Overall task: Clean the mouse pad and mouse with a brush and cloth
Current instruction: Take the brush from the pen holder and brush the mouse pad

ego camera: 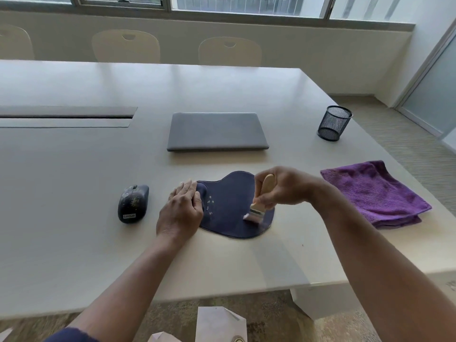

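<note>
Table [74, 243]: R hand [281, 187] gripping brush [259, 206]

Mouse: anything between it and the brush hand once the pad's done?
Yes. The left hand, pressing flat on the mouse pad's left edge, lies between the right hand holding the brush and the mouse. Otherwise only bare table there.

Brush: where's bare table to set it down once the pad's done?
Free: the strip between mouse pad and purple cloth, nearest the right hand holding the brush; also between pad and closed laptop. Crowded: left hand fills the gap toward the mouse.
</note>
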Demonstrator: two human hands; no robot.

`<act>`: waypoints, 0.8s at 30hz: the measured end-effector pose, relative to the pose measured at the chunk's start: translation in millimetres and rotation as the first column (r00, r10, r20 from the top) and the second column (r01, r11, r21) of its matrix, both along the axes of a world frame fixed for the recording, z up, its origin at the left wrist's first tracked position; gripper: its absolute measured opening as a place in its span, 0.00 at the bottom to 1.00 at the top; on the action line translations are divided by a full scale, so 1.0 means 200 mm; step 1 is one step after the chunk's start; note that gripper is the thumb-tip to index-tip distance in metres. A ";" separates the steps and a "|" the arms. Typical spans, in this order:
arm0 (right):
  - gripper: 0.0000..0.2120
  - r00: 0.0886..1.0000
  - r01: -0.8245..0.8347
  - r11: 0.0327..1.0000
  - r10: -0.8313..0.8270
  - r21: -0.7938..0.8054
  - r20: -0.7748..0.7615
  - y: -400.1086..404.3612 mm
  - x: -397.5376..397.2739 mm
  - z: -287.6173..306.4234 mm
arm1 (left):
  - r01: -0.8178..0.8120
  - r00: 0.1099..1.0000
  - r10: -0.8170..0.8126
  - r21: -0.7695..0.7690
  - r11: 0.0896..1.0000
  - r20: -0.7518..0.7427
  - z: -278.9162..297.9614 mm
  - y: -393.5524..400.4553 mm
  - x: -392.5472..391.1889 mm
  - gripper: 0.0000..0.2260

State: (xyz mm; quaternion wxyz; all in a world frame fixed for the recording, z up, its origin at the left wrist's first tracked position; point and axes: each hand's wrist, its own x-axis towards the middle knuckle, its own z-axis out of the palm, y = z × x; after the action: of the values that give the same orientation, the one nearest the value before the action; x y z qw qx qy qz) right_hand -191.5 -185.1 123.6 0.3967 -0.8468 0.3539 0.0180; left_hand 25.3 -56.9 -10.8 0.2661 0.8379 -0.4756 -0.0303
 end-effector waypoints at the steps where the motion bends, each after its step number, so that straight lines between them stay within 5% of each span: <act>1: 0.08 0.998 -0.009 1.000 0.009 0.006 -0.066 0.00 -0.01 0.00 | -0.001 1.000 0.001 0.000 1.000 -0.001 0.00 0.00 0.00 0.21; 4: 0.09 0.977 -0.035 0.998 0.023 -0.054 -0.211 -0.04 -0.01 0.04 | -0.011 1.000 0.011 -0.004 1.000 -0.004 0.00 0.00 0.00 0.21; 9: 0.05 0.999 -0.038 0.999 0.038 0.026 0.031 -0.01 0.02 0.06 | -0.015 1.000 0.015 -0.003 1.000 0.005 0.00 0.00 0.00 0.21; 11: 0.06 0.998 -0.066 0.996 0.066 0.066 0.004 0.02 0.03 0.03 | -0.017 1.000 0.017 0.001 1.000 0.001 0.00 0.00 0.00 0.21; 16: 0.07 0.985 -0.057 0.977 0.021 -0.205 -0.172 -0.02 0.00 0.03 | -0.017 1.000 0.017 0.000 1.000 0.002 0.00 0.00 0.00 0.21; 21: 0.06 0.998 -0.016 0.976 0.027 -0.219 0.048 -0.01 0.03 0.04 | -0.007 1.000 0.007 0.025 1.000 0.009 0.00 0.00 0.00 0.21; 24: 0.07 1.000 0.006 0.982 -0.003 -0.188 0.014 -0.03 0.02 0.02 | -0.001 1.000 0.001 0.030 1.000 0.016 0.00 0.00 -0.01 0.21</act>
State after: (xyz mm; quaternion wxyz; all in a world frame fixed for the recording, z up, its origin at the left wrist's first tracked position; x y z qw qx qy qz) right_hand -187.3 -190.6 127.0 0.3176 -0.8798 0.3531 -0.0222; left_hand 24.1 -56.9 -10.1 0.2496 0.8423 -0.4767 -0.0306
